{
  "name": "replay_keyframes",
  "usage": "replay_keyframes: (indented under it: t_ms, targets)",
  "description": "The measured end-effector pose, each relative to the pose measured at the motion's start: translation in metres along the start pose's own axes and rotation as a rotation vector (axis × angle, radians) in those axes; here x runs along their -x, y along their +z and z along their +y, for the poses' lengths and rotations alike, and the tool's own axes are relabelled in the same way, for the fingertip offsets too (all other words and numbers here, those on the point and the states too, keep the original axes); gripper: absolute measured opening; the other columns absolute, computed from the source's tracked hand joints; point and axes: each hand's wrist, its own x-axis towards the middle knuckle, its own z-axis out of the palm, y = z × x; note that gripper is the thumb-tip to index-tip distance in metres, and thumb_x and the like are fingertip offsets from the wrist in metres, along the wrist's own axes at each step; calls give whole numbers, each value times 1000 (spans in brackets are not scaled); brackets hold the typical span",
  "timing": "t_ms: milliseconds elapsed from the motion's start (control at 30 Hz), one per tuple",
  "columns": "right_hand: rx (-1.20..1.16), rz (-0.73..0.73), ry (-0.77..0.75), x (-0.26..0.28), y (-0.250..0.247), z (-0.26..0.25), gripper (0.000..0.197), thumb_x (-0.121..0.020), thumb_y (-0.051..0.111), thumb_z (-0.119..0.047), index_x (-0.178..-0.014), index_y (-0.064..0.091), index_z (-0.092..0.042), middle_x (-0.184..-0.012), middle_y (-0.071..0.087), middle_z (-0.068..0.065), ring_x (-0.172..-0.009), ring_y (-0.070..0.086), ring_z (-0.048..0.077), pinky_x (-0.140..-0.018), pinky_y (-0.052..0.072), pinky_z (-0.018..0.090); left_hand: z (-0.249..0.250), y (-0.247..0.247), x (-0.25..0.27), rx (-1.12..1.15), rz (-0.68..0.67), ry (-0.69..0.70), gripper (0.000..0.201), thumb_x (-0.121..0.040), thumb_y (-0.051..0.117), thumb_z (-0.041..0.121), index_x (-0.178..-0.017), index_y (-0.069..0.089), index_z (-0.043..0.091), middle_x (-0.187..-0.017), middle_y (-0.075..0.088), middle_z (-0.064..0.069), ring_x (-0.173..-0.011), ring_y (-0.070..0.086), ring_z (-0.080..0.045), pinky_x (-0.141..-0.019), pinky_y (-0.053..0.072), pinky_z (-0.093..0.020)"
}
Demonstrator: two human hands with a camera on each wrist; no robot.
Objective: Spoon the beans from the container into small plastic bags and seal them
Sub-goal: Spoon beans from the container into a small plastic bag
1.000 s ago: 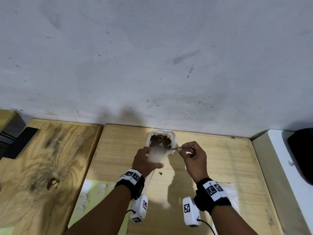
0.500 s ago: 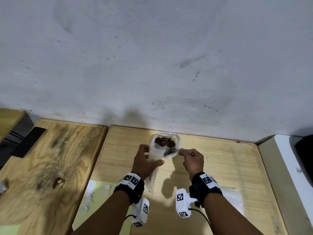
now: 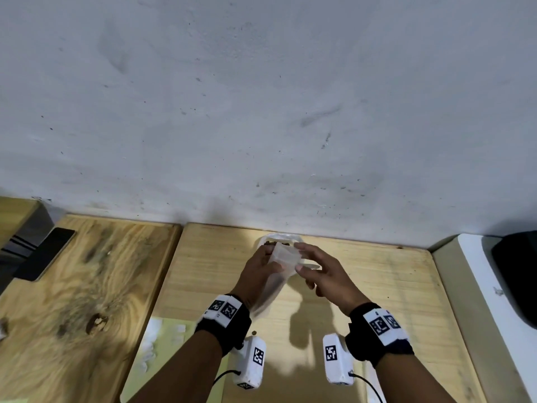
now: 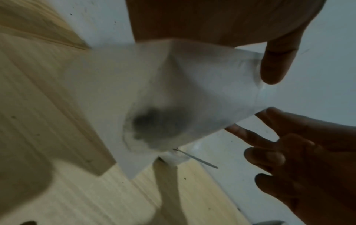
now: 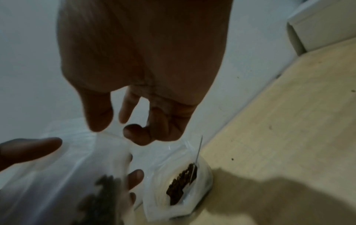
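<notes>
My left hand (image 3: 270, 260) grips a small clear plastic bag (image 3: 283, 258) and holds it up in front of the bean container (image 3: 279, 237) at the back of the table. A dark clump of beans (image 4: 152, 121) lies in the bag's lower part. My right hand (image 3: 302, 257) is open with fingers spread beside the bag's mouth and holds nothing. The right wrist view shows the container (image 5: 204, 179) with brown beans (image 5: 183, 182) and the thin spoon (image 5: 198, 152) standing in them. The bag (image 5: 77, 167) fills that view's lower left.
The grey wall rises right behind the container. A dark phone (image 3: 43, 254) lies on the left wooden board. White bits sit on a yellow-green sheet (image 3: 162, 338) at the near left. A white unit (image 3: 479, 286) with a black object (image 3: 517, 271) borders the right. A loose bean (image 3: 254, 333) lies on the table.
My right hand let go of the spoon, which now stays in the container, and opened beside the bag's mouth. My left hand raised the bag slightly toward the container.
</notes>
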Motion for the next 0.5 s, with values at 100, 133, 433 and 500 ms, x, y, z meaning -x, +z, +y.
replay_keyframes:
  t_ms: [100,133,433,500]
  targets:
    - [61,61,-76,-3,-7,-3,21,-86,77,-17,-104,71,-26,-110,69,3,-56,49,12,-55,40,17,10,0,0,-125,-84,21,36,-81,55,27,-113,68,16,-117,68,-8,-112,61,-25,-97,46,-38]
    - [75,97,-92,-4,-10,-3,17,-82,81,-20,-96,72,-26,-105,70,3,-58,48,15,-58,41,20,14,0,2,-181,-88,21,27,-88,53,29,-108,70,21,-113,70,-3,-110,62,-22,-94,46,-35]
    - [172,274,-205,-5,-14,-14,37,-75,86,-20,-100,63,-35,-81,61,-9,-63,51,13,-59,44,23,15,1,-1,-271,97,173,18,-89,64,27,-88,75,13,-90,74,-15,-84,68,-25,-86,53,-50]
    - [98,312,-175,-4,-12,-16,48,-75,86,-20,-112,61,-36,-83,61,2,-65,55,13,-65,51,29,19,4,0,-248,105,185,17,-91,63,22,-86,75,10,-89,75,-10,-88,70,-27,-88,54,-48]
